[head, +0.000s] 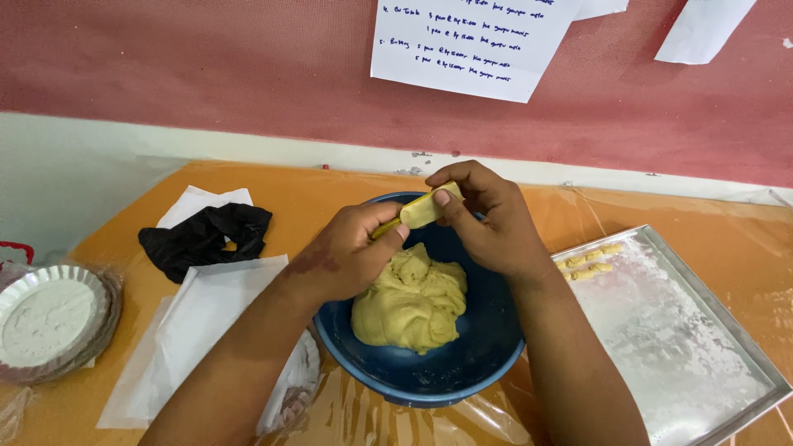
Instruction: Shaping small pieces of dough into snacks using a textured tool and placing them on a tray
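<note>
A blue bowl in the middle of the table holds a big lump of yellow dough. Above the bowl, my left hand and my right hand both pinch a small yellow piece of dough, stretched between their fingertips. To the right lies a floured metal tray with two or three short dough sticks near its far left corner.
A foil plate of white flour sits at the left edge. White paper sheets and a crumpled black plastic bag lie left of the bowl. Clear plastic film covers the orange table. Handwritten paper sheets hang on the red wall.
</note>
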